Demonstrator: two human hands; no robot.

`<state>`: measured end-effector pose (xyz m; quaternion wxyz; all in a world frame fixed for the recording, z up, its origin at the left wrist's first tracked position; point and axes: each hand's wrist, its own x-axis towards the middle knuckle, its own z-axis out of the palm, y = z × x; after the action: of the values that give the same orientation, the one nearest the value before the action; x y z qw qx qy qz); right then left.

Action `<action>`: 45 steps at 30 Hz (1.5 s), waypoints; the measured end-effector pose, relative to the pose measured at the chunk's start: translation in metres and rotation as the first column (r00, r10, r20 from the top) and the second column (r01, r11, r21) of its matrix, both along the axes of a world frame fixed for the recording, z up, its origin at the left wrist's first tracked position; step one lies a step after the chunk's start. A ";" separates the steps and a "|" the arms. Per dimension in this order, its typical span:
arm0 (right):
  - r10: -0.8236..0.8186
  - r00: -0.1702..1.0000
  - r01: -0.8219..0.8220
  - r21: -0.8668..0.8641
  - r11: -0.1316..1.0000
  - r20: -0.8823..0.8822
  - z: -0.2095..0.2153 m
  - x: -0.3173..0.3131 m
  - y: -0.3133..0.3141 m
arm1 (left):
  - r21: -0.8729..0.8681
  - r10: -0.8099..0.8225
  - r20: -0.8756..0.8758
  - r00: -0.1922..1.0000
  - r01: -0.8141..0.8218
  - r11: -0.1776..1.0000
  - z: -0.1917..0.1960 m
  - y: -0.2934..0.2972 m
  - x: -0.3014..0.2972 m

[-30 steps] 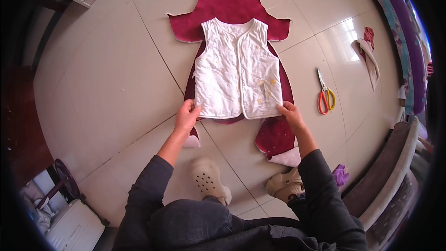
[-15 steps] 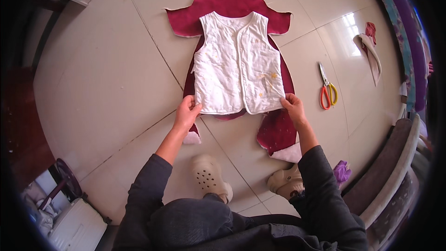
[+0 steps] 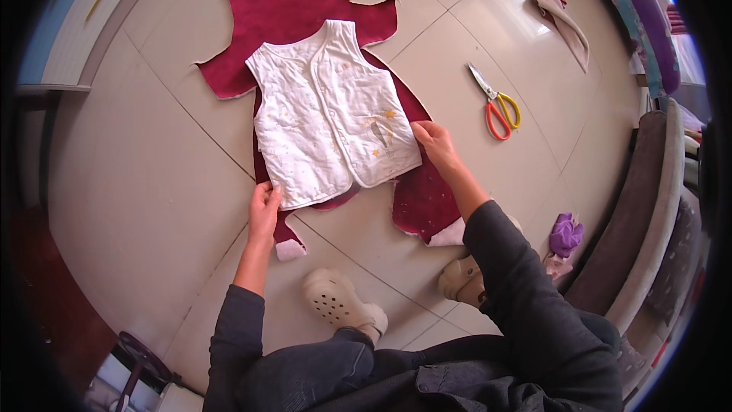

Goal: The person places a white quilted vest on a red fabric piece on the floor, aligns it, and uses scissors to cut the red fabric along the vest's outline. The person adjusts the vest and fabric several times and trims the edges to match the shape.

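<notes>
The white vest (image 3: 328, 122) is lying front up on the dark red cloth (image 3: 286, 8), its neck opening pointing away from the person and slightly left, its long axis slanting along the cloth's. The left hand (image 3: 264, 207) is pinching the vest's lower left corner; the right hand (image 3: 440, 146) is gripping its right edge near the hem, the fingers probably tucking beneath, out of sight. Red is showing beyond the hem, toward the cloth's lower edge. On the tiled floor (image 3: 152, 168), open room is spreading left of the cloth, while scissors (image 3: 492, 95) are lying to its right, tips pointing away
</notes>
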<state>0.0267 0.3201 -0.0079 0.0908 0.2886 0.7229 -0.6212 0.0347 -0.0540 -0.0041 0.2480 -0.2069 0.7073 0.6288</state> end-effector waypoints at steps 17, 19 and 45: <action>0.104 0.994 -0.106 0.108 0.988 0.028 -0.004 0.009 0.021 | -0.047 -0.026 -0.011 1.000 0.025 0.999 -0.001 0.006 -0.010; 0.099 0.995 -0.102 0.108 0.989 0.030 -0.005 0.029 0.019 | -0.046 -0.027 0.009 1.000 0.027 0.999 0.003 0.007 -0.010; 0.484 0.832 -0.548 0.547 0.633 0.272 0.074 -0.025 -0.005 | -0.428 -0.285 -0.246 0.926 0.159 0.889 0.024 0.001 -0.035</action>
<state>0.0015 0.3148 0.0658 0.2034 0.1136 0.9283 -0.2898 -0.0007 -0.0526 0.0195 0.1602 -0.0714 0.8695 0.4617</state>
